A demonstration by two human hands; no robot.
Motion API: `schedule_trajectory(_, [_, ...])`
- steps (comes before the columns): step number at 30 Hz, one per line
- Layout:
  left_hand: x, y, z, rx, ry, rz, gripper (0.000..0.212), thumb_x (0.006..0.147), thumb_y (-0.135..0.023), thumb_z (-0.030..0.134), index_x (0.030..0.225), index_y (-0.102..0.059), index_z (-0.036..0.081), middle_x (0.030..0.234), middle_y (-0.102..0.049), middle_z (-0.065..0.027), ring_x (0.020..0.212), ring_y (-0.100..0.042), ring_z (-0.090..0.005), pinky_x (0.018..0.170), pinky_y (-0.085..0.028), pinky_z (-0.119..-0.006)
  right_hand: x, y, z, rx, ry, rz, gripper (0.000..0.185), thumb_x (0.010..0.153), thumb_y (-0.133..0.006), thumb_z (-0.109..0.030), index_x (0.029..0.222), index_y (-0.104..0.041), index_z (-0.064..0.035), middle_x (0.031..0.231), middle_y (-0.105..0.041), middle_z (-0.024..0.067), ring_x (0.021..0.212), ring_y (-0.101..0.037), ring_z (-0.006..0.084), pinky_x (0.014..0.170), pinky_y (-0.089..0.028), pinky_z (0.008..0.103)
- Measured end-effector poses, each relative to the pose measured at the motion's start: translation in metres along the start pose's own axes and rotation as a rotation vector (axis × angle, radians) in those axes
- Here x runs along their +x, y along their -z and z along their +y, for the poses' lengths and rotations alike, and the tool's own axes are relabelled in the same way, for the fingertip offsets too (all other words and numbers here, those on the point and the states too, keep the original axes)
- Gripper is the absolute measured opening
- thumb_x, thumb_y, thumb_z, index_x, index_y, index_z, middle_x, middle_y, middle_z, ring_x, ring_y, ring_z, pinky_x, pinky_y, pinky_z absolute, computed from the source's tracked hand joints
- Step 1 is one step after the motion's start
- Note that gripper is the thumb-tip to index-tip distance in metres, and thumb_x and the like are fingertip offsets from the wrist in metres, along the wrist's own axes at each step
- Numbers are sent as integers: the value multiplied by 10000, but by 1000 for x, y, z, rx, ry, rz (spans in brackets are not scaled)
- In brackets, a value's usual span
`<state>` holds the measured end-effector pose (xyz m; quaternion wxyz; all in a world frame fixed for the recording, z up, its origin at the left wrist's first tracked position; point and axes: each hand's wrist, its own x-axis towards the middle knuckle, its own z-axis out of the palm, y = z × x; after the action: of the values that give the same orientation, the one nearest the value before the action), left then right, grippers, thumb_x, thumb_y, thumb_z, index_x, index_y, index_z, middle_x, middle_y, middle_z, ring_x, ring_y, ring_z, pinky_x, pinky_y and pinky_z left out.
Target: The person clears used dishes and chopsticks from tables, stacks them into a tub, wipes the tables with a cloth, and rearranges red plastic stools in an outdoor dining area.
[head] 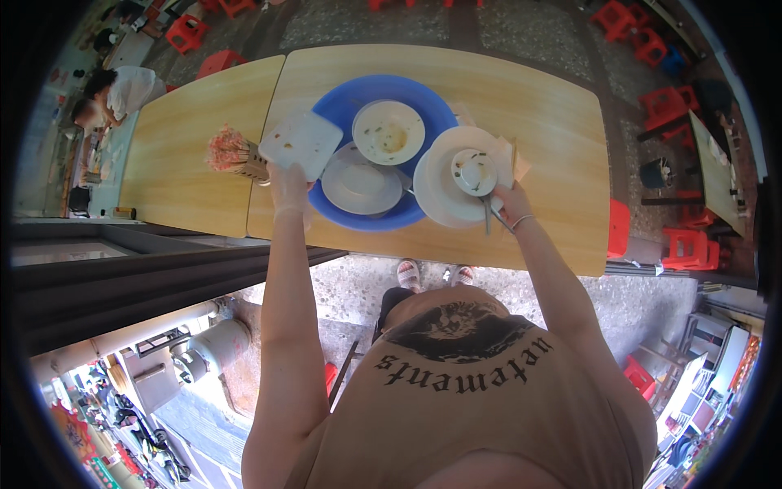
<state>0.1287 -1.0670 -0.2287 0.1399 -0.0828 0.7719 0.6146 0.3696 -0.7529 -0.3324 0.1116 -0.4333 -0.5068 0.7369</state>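
Note:
My left hand [289,189], in a clear plastic glove, grips a white square plate [302,144] with food scraps on it, at the left rim of a blue plastic basin [333,101]. Inside the basin are a white bowl [391,131] with broth and green bits, and an oval plate [360,183]. At the basin's right side my right hand [513,205] holds a stack of white bowls [435,183]. A small dish [474,172] with scraps lies in the top one. Metal utensils [487,215] stick out beside my right fingers.
The basin stands on a wood-patterned table [537,91]. A perforated holder [253,162] with pink-wrapped sticks [229,150] lies left of the plate. Napkins [519,162] lie right of the stack. A person [125,91] leans at the far left. Red plastic stools [617,229] stand around.

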Motion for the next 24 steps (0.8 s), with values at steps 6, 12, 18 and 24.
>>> schedule_trajectory(6, [57, -15, 15, 966, -202, 162, 332, 832, -450, 64, 1159, -406, 19, 1149, -501, -183, 1053, -539, -307, 835, -480, -360, -11, -6, -24, -52, -29, -64, 351, 747, -598, -83, 1073, -498, 5, 867, -609, 101, 643, -616, 164, 506, -507, 281])
schedule_trajectory(12, [96, -33, 29, 1215, -471, 89, 263, 868, -458, 81, 1126, -430, 38, 1155, -465, -159, 1047, -543, -297, 836, -480, -389, -25, -17, -25, 4, -5, -49, 360, 747, -604, -74, 1084, -513, 12, 893, -616, 103, 687, -631, 166, 540, -525, 289])
schedule_trajectory(18, [103, -59, 32, 1251, -644, 162, 328, 866, -476, 123, 1185, -436, 61, 1145, -460, -126, 1122, -485, -265, 904, -429, -402, -11, -9, -2, -49, 11, -16, 309, 733, -607, -138, 1009, -535, -19, 765, -597, 63, 534, -536, 111, 420, -403, 233])
schedule_trajectory(24, [27, -99, -16, 473, -568, -567, 498, 814, -590, 288, 1227, -443, 51, 1154, -518, -114, 994, -515, -196, 820, -430, -332, -23, -14, -16, -167, -45, 46, 281, 720, -614, -188, 950, -532, -49, 672, -537, 25, 451, -413, 76, 371, -275, 210])
